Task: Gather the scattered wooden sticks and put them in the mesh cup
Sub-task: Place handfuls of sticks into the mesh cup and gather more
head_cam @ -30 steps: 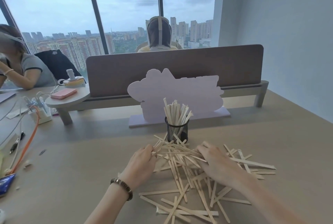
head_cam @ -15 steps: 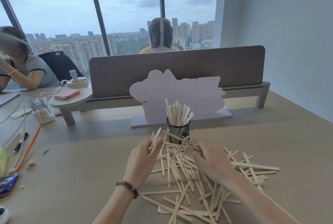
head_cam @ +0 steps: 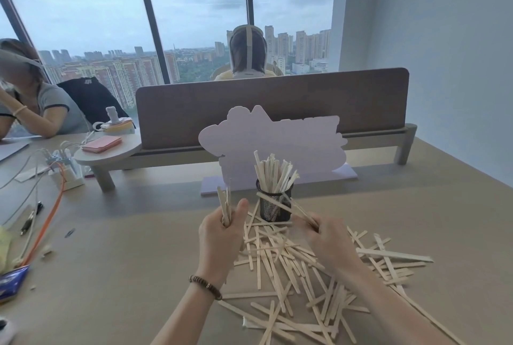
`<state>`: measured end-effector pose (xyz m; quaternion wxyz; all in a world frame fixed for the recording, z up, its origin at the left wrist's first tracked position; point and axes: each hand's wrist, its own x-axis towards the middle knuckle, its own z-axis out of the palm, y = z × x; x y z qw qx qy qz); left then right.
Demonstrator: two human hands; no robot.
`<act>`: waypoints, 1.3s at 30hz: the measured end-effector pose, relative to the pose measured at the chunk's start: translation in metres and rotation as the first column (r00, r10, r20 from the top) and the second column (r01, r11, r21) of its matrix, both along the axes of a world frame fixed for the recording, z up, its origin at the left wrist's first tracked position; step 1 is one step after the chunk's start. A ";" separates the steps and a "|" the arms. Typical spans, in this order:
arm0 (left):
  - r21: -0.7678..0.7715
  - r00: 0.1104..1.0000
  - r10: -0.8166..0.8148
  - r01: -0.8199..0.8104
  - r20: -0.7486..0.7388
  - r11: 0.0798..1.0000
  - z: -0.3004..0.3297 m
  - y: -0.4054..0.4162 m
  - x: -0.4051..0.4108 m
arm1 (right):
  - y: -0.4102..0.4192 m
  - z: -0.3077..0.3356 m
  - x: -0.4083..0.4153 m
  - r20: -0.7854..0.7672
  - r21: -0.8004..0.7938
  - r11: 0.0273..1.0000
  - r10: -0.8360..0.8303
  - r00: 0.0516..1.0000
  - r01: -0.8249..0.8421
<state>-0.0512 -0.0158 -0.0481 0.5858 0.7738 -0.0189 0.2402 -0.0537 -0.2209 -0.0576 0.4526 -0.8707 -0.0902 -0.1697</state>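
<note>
A: Both hands now lifting off the pile versus half a second back. Left hand (head_cam: 222,236) gripping a small upright bundle of sticks (head_cam: 225,207), fingers curling round the lower ends, thumb pressing from the right side.

B: Right hand?

A: Right hand (head_cam: 329,242) pinching a few sticks (head_cam: 288,209) at their near ends, slanting up and left, far tips crossing in front of the mesh cup (head_cam: 274,205). Fingers curling, pressing together on them. Cannot tell exact count.

B: Cup location?

A: Standing upright on the desk (head_cam: 138,247), just beyond the pile, between the two hands and slightly farther away. Already holding a bunch of sticks (head_cam: 274,175), fanning out above the rim.

B: Rest of the sticks?

A: Lying scattered in a loose pile (head_cam: 291,269) on the desk, crisscrossing, spreading toward the near edge and out to the right under the right forearm.

B: Other stuff?

A: Beaded bracelet (head_cam: 206,287) sitting on the left wrist. Pale cutout sign (head_cam: 272,141) standing right behind the cup, desk divider (head_cam: 272,105) behind that. Orange cable (head_cam: 45,222) trailing along the far left, pink notepad (head_cam: 102,144) resting on a round shelf (head_cam: 108,154). Two other people sitting, one left, one beyond the divider facing away.
</note>
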 end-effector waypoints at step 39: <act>-0.271 0.975 -0.223 0.214 -0.004 0.938 -0.023 -0.033 0.003 | 0.008 -0.003 0.000 -0.058 0.589 0.797 0.202 0.978 -0.130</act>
